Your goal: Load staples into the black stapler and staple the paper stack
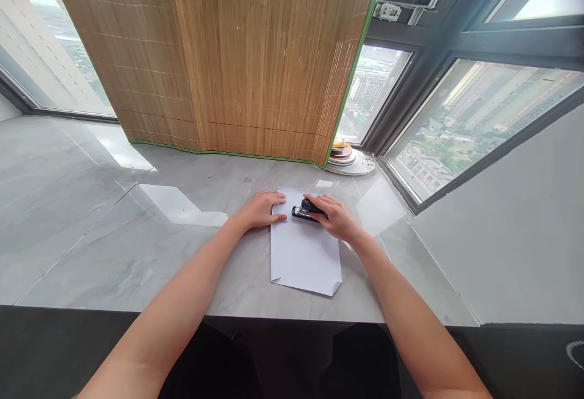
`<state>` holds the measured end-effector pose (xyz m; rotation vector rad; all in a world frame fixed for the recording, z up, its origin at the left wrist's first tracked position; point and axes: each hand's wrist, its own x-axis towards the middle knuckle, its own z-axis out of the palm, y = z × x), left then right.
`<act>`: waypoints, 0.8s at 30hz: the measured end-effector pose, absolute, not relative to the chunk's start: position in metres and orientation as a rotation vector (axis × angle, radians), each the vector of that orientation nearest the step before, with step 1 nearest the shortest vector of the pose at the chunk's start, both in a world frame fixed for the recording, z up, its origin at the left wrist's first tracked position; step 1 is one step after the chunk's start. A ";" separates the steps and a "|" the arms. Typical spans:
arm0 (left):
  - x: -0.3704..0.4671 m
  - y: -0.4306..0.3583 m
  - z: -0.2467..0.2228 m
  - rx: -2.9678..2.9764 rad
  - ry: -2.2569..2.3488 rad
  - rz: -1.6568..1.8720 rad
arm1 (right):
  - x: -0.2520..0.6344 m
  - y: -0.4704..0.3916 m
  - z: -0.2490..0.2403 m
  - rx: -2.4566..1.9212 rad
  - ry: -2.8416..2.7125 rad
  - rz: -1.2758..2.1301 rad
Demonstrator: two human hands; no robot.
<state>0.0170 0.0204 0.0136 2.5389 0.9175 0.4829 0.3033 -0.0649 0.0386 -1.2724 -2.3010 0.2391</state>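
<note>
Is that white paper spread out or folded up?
Spread out, mostly: the paper lies with its broad face up on the counter, though its two near corners look bent.

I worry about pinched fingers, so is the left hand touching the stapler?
Apart. The head view shows a strip of white paper between the left hand and the stapler, which the right hand grips.

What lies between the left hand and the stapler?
Only a bare strip of the white paper separates the left hand from the black stapler, as the head view shows.
</note>
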 end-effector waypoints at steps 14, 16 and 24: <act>0.024 0.005 0.025 2.604 1.090 0.427 | 0.303 -0.061 0.035 -1.335 -2.342 0.212; 0.024 0.005 0.025 2.607 1.086 0.423 | 0.300 -0.061 0.035 -1.357 -2.363 0.198; 0.024 0.006 0.024 2.592 1.121 0.398 | 0.305 -0.063 0.046 -1.316 -2.069 0.243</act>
